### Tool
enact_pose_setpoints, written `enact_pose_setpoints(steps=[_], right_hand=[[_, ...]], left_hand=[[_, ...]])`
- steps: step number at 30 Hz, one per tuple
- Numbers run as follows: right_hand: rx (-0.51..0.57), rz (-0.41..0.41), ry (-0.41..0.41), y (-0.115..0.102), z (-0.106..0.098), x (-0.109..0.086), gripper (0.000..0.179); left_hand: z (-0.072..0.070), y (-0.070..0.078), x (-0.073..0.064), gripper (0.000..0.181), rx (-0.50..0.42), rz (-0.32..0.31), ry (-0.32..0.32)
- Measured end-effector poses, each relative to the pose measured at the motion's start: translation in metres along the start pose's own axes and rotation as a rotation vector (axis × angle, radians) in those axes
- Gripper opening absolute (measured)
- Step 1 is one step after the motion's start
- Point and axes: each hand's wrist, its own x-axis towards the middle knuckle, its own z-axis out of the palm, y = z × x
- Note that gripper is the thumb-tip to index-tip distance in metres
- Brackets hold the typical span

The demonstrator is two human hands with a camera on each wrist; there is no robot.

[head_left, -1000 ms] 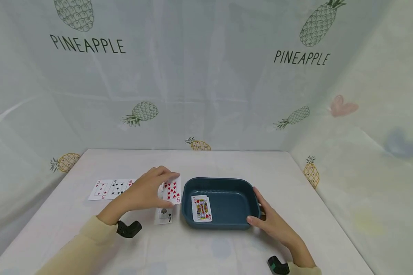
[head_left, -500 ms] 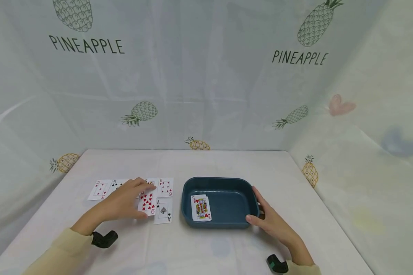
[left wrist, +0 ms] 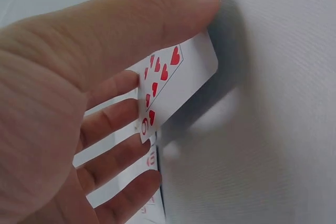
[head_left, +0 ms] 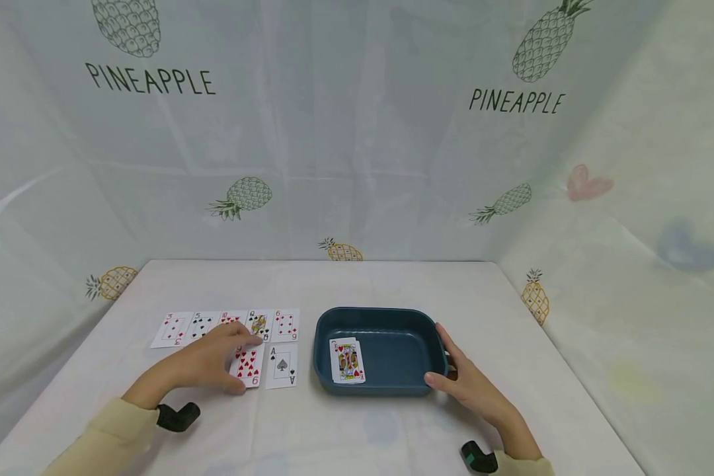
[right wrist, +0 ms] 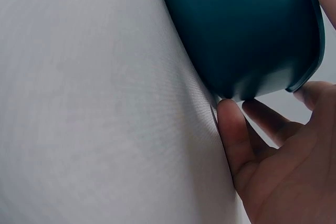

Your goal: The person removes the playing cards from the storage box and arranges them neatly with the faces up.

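Note:
In the head view my left hand (head_left: 211, 357) pinches a nine of hearts playing card (head_left: 248, 367) by its edges, thumb at the near edge and fingers at the far one. The left wrist view has this card (left wrist: 163, 82) tilted, its lower corner casting a shadow on the cloth. Directly right of it lies an ace of spades (head_left: 282, 365). My right hand (head_left: 470, 380) holds the right end of a dark blue rectangular dish (head_left: 407, 392), thumb at the near corner. Fingertips touch the dish's end wall (right wrist: 247, 40) in the right wrist view.
Behind the left hand runs a row of face-up cards: a three of diamonds (head_left: 172, 328), a black five (head_left: 203, 324), a partly covered red ten (head_left: 233, 317), a queen (head_left: 258, 322) and a six of diamonds (head_left: 286, 325). A small stack of cards (head_left: 348, 361) lies inside the dish.
My left hand has carried the nine of hearts leftward from beside the dish, then nearer, to the left of the ace. The right hand and dish stay in place.

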Motion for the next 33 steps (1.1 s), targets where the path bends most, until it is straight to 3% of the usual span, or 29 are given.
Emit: enact_pose_setpoints(steps=[5,13,33], right_hand=[[0.006,-0.003,-0.006,0.0001,0.0,0.0004,0.1],[0.02,-0.004,-0.007,0.0019,-0.0006,-0.0006,0.1],[0.016,0.002,-0.01,0.0,-0.0007,0.0007,0.1]], left_hand=[[0.0028,0.0003,-0.0005,0.082,0.003,0.014,-0.032],[0.0056,-0.0005,0.0043,0.081,0.037,0.046,-0.013],[0.0059,0.0021,0.0038,0.081,0.008,0.027,-0.028]])
